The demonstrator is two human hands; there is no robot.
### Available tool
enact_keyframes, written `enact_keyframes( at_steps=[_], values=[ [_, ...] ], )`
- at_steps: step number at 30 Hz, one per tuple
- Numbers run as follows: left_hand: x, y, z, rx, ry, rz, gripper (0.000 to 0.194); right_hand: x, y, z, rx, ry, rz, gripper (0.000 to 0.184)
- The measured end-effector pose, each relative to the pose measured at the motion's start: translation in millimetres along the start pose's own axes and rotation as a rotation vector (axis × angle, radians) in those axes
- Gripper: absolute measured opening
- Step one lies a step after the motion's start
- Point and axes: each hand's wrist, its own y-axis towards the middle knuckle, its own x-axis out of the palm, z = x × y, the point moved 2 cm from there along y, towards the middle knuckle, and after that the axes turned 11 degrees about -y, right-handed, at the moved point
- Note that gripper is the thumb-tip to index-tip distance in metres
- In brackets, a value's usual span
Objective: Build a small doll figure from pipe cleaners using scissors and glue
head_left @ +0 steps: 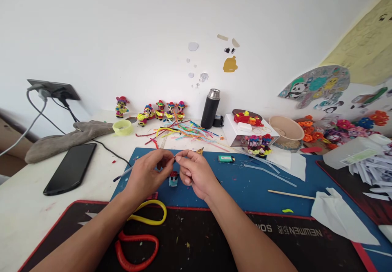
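My left hand [150, 169] and my right hand [195, 171] meet fingertip to fingertip above the blue mat [245, 182]. Both are closed in a pinch on a tiny dark piece [174, 160], too small to name. Just below, between the hands, a little figure [173, 179] with a red top and light-blue lower part is on the mat. Under my left forearm lies a pair of scissors with a yellow handle loop [165, 215] and a red one [157, 249]; the blades are hidden. A pen-like stick [120, 175] pokes out left of my left hand.
Behind are coloured pipe-cleaner scraps [192, 130], several finished figures [170, 110], a black flask [210, 108] and a white box [237, 135]. A phone [71, 169] and yellow tape roll [122, 127] lie left. A wooden stick [290, 194] and tissue [339, 215] are right.
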Motion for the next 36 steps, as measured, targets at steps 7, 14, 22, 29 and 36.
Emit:
enact_keyframes(
  at_steps=[7,14,22,29,36],
  values=[
    [-0.3,0,1,0.015,-0.004,0.010,0.013,1,0,-1,0.006,0.017,-0.003,0.030],
    [-1.0,2,3,-0.088,-0.110,0.018,0.014,1,-1,-3,0.002,0.024,-0.003,0.027],
    [-0.4,1,1,0.016,-0.005,0.009,0.014,4,-1,-1,0.037,0.080,0.007,0.026],
    [-3.1,7,-3,-0.332,-0.439,-0.086,0.020,4,-3,-5,-0.016,-0.024,0.017,0.024],
    [-1.3,8,-9,-0.555,-0.754,-0.145,0.034,4,-3,-4,-0.048,-0.069,0.008,0.023]
  ],
)
